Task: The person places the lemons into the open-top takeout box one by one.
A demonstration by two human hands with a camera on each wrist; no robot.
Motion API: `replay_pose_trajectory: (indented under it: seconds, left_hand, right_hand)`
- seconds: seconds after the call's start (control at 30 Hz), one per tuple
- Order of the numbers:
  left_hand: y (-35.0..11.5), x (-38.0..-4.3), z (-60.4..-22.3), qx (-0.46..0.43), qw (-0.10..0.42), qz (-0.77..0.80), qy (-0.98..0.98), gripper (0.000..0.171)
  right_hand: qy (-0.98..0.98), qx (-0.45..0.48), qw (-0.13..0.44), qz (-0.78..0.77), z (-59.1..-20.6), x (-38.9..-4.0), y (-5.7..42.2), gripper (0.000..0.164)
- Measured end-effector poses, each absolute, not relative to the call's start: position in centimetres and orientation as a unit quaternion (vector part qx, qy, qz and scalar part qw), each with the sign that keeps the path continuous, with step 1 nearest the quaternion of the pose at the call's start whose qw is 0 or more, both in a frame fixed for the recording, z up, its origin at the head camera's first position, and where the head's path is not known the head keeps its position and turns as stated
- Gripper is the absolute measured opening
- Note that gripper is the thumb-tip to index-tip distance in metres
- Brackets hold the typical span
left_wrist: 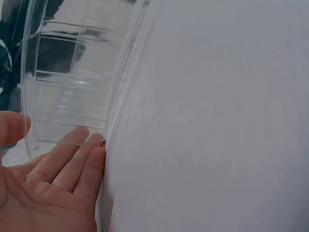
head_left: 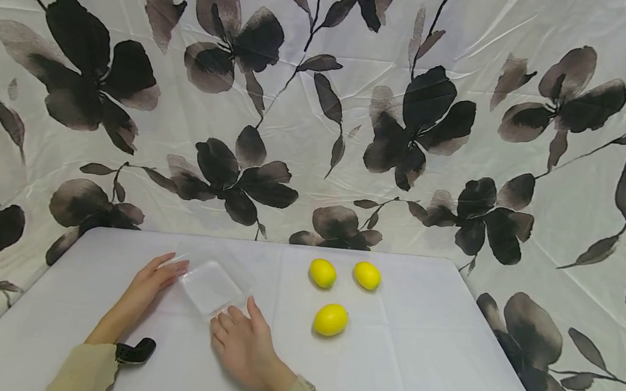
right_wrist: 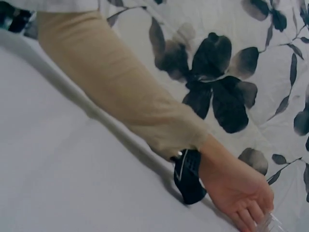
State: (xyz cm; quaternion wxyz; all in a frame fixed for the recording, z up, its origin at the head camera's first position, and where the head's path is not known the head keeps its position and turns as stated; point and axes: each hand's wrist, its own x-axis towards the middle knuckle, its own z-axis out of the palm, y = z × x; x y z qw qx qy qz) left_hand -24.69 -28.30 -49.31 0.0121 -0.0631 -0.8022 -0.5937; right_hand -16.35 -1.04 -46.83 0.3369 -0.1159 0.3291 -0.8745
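A clear plastic box (head_left: pixel 213 287) lies on the white table, left of the middle. My left hand (head_left: pixel 154 279) touches its far left corner with fingers extended. In the left wrist view, the fingers (left_wrist: pixel 72 166) rest along the end of the box and the thumb is by its rim. The right hand (head_left: pixel 246 344) rests at the near edge, fingers slightly bent, thumb raised apart; its fingertips are partly hidden. Farther right sit three yellow lemons: a far left lemon (head_left: pixel 322 273), a far right lemon (head_left: pixel 367 276) and a near lemon (head_left: pixel 331 320).
The table (head_left: pixel 406 351) has a white cloth over it. Behind it hangs a floral curtain (head_left: pixel 327 114). A black wrist strap (head_left: pixel 136 351) sticks out at the left sleeve (head_left: pixel 87 369).
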Motion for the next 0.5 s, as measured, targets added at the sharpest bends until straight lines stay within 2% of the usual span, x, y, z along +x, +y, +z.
replay_pose_trajectory:
  seconds: [0.5]
  left_hand:
    - [-21.9, -26.6, -49.2, -0.074, -0.041, -0.582, -0.809, 0.055]
  right_hand:
    - [0.267, -0.083, 0.379, -0.882, -46.7, -14.5, 2.9, 0.109]
